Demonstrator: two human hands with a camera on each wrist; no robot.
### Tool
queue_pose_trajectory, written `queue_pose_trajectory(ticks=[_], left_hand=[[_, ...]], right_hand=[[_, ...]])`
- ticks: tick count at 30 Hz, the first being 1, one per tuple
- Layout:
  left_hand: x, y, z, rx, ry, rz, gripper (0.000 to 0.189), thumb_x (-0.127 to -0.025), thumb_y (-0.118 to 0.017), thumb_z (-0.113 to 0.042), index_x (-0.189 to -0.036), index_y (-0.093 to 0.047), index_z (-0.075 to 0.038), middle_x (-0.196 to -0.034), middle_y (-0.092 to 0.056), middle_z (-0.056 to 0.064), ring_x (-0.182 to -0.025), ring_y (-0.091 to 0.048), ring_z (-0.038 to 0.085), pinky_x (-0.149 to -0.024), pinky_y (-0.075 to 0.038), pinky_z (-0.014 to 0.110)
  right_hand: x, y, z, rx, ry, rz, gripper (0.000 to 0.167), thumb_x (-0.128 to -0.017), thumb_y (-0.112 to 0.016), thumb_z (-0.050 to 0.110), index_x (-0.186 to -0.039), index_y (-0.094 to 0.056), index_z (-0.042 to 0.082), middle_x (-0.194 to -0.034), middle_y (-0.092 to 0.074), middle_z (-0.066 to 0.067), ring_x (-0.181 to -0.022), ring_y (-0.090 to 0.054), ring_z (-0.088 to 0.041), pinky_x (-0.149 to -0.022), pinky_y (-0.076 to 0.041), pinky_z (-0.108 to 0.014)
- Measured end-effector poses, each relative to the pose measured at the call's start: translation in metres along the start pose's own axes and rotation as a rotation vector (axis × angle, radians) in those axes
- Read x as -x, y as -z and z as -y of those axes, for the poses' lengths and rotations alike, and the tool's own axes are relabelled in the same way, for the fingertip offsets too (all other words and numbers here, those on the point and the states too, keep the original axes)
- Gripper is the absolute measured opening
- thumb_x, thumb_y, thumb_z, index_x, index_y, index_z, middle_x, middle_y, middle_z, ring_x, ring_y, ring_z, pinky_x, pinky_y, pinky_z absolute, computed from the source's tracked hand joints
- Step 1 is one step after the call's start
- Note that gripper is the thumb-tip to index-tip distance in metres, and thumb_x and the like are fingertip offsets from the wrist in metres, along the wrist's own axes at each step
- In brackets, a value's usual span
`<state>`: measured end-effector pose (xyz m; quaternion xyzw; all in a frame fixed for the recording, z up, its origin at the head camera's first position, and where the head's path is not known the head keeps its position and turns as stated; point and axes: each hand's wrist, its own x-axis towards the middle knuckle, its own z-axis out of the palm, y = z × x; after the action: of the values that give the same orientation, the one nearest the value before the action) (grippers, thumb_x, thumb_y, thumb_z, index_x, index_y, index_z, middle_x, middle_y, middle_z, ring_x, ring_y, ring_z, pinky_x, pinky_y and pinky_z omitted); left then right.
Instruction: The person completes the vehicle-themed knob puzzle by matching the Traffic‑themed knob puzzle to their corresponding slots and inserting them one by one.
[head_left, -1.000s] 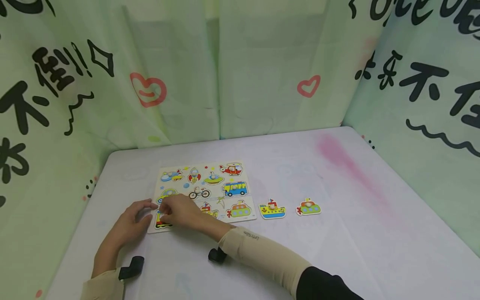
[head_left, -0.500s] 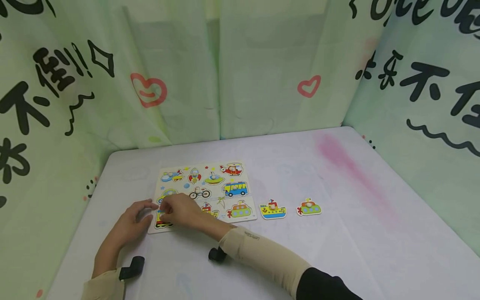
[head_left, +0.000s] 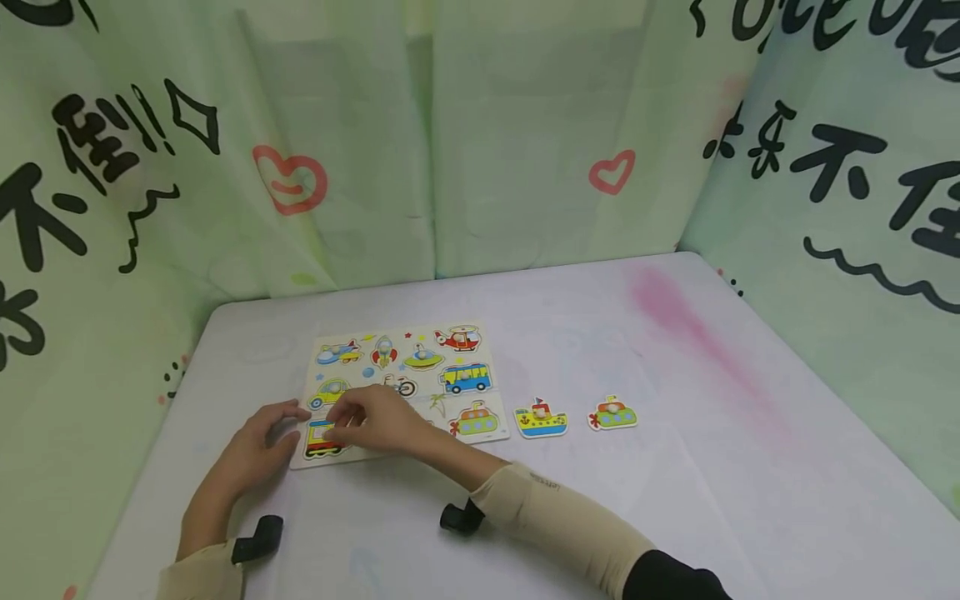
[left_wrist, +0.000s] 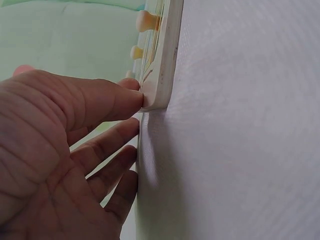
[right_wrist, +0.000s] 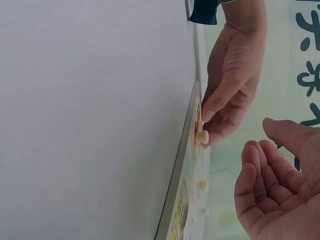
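Note:
A picture-puzzle board [head_left: 429, 385] with vehicle shapes lies on the table. My left hand [head_left: 251, 454] is at its near left corner; in the left wrist view the thumb [left_wrist: 117, 100] touches the corner, the other fingers loosely extended. My right hand [head_left: 378, 421] hovers over the lower left of the board, just right of the train piece [head_left: 322, 442]. Seen from the right wrist, its fingers are loosely bent, the thumb apart, and nothing is between them. The train's wooden knob [right_wrist: 202, 136] stands free. The right hand hides part of the bottom row.
Right of the board lie a loose ship piece [head_left: 542, 421] and a submarine piece [head_left: 612, 414]. A white cloth [head_left: 712, 467] covers the table. Green curtains [head_left: 525, 150] with lettering and hearts hang behind and at both sides.
My right hand has let go of the train piece and moved slightly right, showing more of it. The left hand keeps its place at the board's corner.

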<state>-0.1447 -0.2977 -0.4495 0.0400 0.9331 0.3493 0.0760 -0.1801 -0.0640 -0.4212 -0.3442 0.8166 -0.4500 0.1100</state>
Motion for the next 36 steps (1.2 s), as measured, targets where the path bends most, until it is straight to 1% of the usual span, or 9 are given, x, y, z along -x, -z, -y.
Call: queue_pose_trajectory(ticks=[5, 8, 11, 14, 20, 25, 28, 32, 36], left_hand=[[0.000, -0.001, 0.002, -0.003, 0.015, 0.005, 0.034, -0.099, -0.058, -0.010, -0.132, -0.059, -0.005, -0.156, -0.038, 0.029, -0.146, -0.026, 0.054, -0.115, -0.024, 0.073], [-0.001, -0.001, 0.003, -0.008, 0.028, 0.011, 0.035, -0.099, -0.058, -0.011, -0.134, -0.058, -0.005, -0.157, -0.036, 0.029, -0.146, -0.025, 0.055, -0.115, -0.023, 0.073], [-0.002, -0.001, 0.002, -0.005, 0.046, 0.022, 0.036, -0.100, -0.058, -0.012, -0.135, -0.057, -0.006, -0.159, -0.034, 0.029, -0.147, -0.023, 0.054, -0.116, -0.022, 0.073], [-0.002, -0.001, 0.001, -0.004, 0.063, 0.032, 0.037, -0.100, -0.058, -0.013, -0.136, -0.057, -0.006, -0.160, -0.032, 0.028, -0.148, -0.021, 0.054, -0.116, -0.021, 0.073], [-0.003, -0.002, 0.000, -0.003, 0.068, 0.027, 0.037, -0.100, -0.058, -0.012, -0.136, -0.056, -0.006, -0.160, -0.031, 0.028, -0.149, -0.021, 0.054, -0.116, -0.022, 0.073], [-0.003, -0.002, 0.000, -0.006, 0.066, 0.025, 0.037, -0.100, -0.058, -0.012, -0.136, -0.056, -0.006, -0.160, -0.032, 0.028, -0.149, -0.021, 0.053, -0.117, -0.022, 0.073], [-0.004, -0.002, 0.001, -0.006, 0.067, 0.026, 0.037, -0.100, -0.058, -0.012, -0.136, -0.056, -0.006, -0.160, -0.032, 0.028, -0.149, -0.021, 0.053, -0.117, -0.021, 0.072], [-0.003, -0.002, 0.002, -0.005, 0.065, 0.028, 0.037, -0.099, -0.058, -0.012, -0.136, -0.056, -0.005, -0.160, -0.032, 0.028, -0.149, -0.021, 0.054, -0.117, -0.021, 0.072], [-0.003, -0.002, 0.002, -0.005, 0.063, 0.029, 0.037, -0.099, -0.058, -0.011, -0.136, -0.056, -0.005, -0.160, -0.032, 0.028, -0.149, -0.021, 0.053, -0.117, -0.021, 0.072]], right_hand=[[0.012, 0.007, 0.001, -0.035, 0.044, -0.004, 0.019, -0.092, -0.076, 0.016, -0.105, -0.075, 0.003, -0.090, -0.075, 0.000, -0.076, -0.060, 0.006, -0.075, -0.053, -0.011], [0.017, 0.009, 0.001, -0.034, 0.051, -0.002, 0.018, -0.092, -0.076, 0.016, -0.105, -0.075, 0.004, -0.089, -0.074, 0.002, -0.076, -0.060, 0.007, -0.074, -0.053, -0.011], [0.022, 0.011, 0.002, -0.043, 0.043, 0.001, 0.018, -0.092, -0.075, 0.016, -0.105, -0.074, 0.003, -0.088, -0.073, 0.003, -0.076, -0.059, 0.007, -0.074, -0.053, -0.011], [0.028, 0.014, 0.005, -0.039, 0.043, -0.006, 0.018, -0.093, -0.075, 0.017, -0.105, -0.075, 0.005, -0.089, -0.073, 0.005, -0.077, -0.059, 0.006, -0.074, -0.054, -0.012], [0.041, 0.022, 0.006, -0.031, 0.012, -0.031, 0.015, -0.092, -0.077, 0.020, -0.103, -0.076, 0.010, -0.090, -0.072, 0.008, -0.078, -0.060, 0.005, -0.072, -0.054, -0.014], [0.052, 0.031, 0.004, -0.028, -0.010, -0.034, 0.017, -0.091, -0.078, 0.018, -0.104, -0.075, 0.007, -0.088, -0.072, 0.007, -0.077, -0.061, 0.004, -0.071, -0.053, -0.015], [0.058, 0.037, 0.003, -0.024, -0.007, -0.033, 0.018, -0.091, -0.078, 0.017, -0.104, -0.075, 0.006, -0.089, -0.074, 0.005, -0.077, -0.061, 0.003, -0.070, -0.053, -0.016], [0.067, 0.043, 0.001, -0.026, 0.002, -0.040, 0.016, -0.090, -0.078, 0.016, -0.102, -0.076, 0.006, -0.092, -0.075, 0.004, -0.076, -0.061, 0.003, -0.069, -0.054, -0.017], [0.075, 0.049, -0.003, -0.017, -0.009, -0.046, 0.018, -0.090, -0.079, 0.017, -0.103, -0.076, 0.006, -0.091, -0.075, 0.004, -0.076, -0.061, 0.002, -0.067, -0.053, -0.018]])
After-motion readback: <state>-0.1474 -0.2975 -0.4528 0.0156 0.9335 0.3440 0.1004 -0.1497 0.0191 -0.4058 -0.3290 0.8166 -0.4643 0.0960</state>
